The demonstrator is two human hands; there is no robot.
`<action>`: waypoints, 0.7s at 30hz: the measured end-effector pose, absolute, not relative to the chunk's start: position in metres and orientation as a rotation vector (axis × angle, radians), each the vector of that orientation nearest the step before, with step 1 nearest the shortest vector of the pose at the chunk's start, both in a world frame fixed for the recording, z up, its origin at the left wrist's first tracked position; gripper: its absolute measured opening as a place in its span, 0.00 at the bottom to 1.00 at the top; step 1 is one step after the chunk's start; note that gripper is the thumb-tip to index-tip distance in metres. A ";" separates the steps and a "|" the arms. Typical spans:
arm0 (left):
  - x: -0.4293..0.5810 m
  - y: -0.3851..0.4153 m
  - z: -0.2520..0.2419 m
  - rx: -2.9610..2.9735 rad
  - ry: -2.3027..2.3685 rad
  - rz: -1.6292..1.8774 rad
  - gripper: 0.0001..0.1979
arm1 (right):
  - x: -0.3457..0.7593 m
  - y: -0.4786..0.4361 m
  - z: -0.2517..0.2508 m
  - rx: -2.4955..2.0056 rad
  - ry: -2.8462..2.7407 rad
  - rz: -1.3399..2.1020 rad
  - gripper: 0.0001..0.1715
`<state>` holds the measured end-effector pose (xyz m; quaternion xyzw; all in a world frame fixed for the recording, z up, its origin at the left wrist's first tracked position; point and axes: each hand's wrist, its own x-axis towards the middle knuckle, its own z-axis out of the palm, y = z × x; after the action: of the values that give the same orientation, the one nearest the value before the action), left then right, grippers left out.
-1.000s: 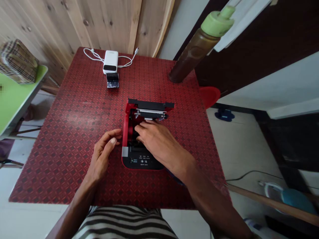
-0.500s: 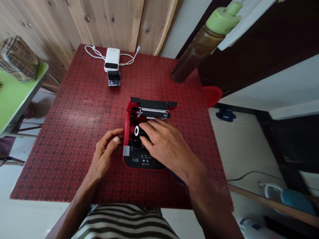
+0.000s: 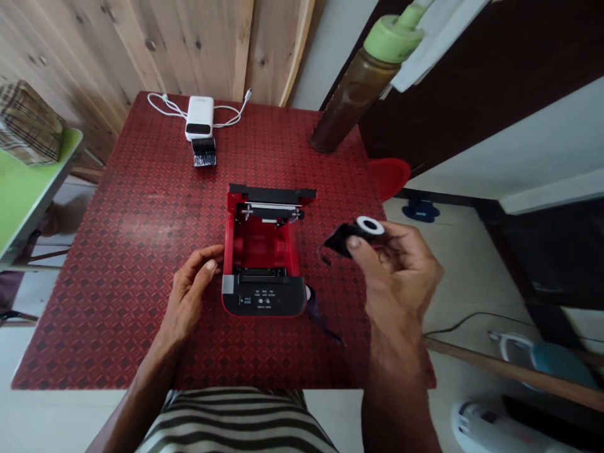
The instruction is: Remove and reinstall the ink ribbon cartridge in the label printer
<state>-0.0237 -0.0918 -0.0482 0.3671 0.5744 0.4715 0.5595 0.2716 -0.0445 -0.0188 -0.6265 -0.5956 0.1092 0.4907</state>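
A small red-and-black printer (image 3: 263,294) stands on the table with its lid (image 3: 271,194) raised and a bare red compartment (image 3: 262,245) showing. My left hand (image 3: 193,286) rests at its left side, fingertips against or very near the wall, thumb apart, holding nothing. Over the table to the right of the printer, my right hand (image 3: 401,267) grips a roll of black tape (image 3: 346,239) with a white core ring. A loose end of the tape hangs from the roll's left side. Beside the printer's front right corner lies another dark strip (image 3: 321,318), with a white ring partly hidden.
On the red patterned table (image 3: 141,220) a white power bank (image 3: 200,116) with a white cable lies far left, a short black roll (image 3: 204,153) in front of it. A tall brown bottle (image 3: 346,94) with a green cap stands at the far right. A red stool (image 3: 389,176) sits beyond the right edge.
My right hand has lifted the black tape roll out of the printer's compartment and carried it right. My left hand stays beside the printer. The view has shifted slightly.
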 end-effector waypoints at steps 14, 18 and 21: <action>-0.025 -0.091 -0.049 0.983 1.430 1.094 0.24 | 0.256 -0.060 -0.074 -1.619 -1.470 0.734 0.16; -0.025 -0.090 -0.050 1.009 1.452 1.087 0.25 | 0.263 -0.060 -0.072 -1.549 -1.544 0.813 0.13; -0.026 -0.090 -0.052 1.028 1.458 1.094 0.26 | 0.266 -0.061 -0.073 -1.513 -1.591 0.841 0.12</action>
<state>-0.0255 -0.0901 -0.0521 0.4253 0.6030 0.4525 0.5009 0.2659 -0.0610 -0.0727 -0.5938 -0.6246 0.3300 0.3851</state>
